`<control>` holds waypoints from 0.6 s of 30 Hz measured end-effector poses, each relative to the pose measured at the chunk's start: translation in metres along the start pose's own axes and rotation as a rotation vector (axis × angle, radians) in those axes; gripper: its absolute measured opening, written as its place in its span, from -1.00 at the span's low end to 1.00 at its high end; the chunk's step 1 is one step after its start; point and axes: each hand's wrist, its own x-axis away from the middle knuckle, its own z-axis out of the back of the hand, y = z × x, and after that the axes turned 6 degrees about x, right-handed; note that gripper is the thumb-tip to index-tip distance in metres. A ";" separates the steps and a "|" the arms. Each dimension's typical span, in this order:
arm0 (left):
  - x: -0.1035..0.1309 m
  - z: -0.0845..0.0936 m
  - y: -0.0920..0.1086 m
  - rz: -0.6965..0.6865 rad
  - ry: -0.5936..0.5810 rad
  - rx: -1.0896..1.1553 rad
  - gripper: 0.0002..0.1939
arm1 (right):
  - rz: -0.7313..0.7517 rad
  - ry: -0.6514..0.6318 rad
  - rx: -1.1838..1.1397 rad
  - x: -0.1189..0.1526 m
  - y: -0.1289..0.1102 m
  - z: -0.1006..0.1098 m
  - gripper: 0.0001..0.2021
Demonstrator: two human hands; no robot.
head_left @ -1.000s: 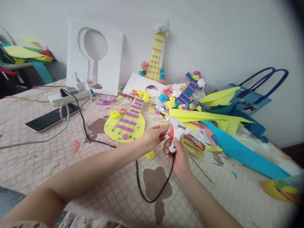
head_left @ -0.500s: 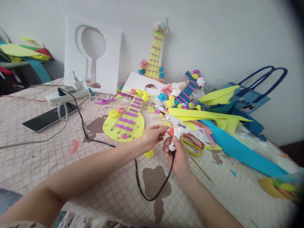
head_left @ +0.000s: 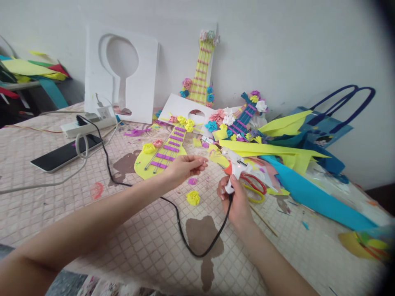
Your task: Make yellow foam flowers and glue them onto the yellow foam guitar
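My right hand (head_left: 236,201) is wrapped round the handle of a white hot glue gun (head_left: 237,167) with an orange trigger; its black cord loops down over the table. To the left, my left hand (head_left: 188,167) has its fingertips pinched together, and I cannot make out what is between them. It hovers over the lower right of a yellow paper guitar (head_left: 146,164) with purple strips and dark strings, hiding part of its body. Below the hand lies a yellow crepe-paper flower (head_left: 193,198), with a small purple paper piece (head_left: 192,181) above it.
Red-and-yellow-handled scissors (head_left: 256,194) and a thin stick (head_left: 264,221) lie right of the glue gun. Behind are yellow paper (head_left: 271,148), blue paper (head_left: 317,197) and a blue guitar (head_left: 243,117). A power strip (head_left: 88,125) and a black-screened device (head_left: 66,153) sit left.
My left hand has moved left, away from the glue gun, over the yellow guitar's body. The glue gun and my right hand have shifted slightly right. The yellow flower now shows fully.
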 end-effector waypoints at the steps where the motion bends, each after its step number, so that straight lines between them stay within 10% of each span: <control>1: -0.003 0.002 0.009 -0.037 0.006 -0.012 -0.92 | 0.002 0.010 -0.013 -0.001 0.000 0.001 -0.75; 12: -0.031 0.053 0.123 -0.679 0.313 -0.683 -0.90 | -0.064 0.023 -0.096 0.000 -0.001 0.002 -0.80; 18: -0.032 0.111 0.165 -0.643 0.629 -1.409 -0.66 | -0.065 0.023 -0.087 0.001 0.002 0.002 -0.81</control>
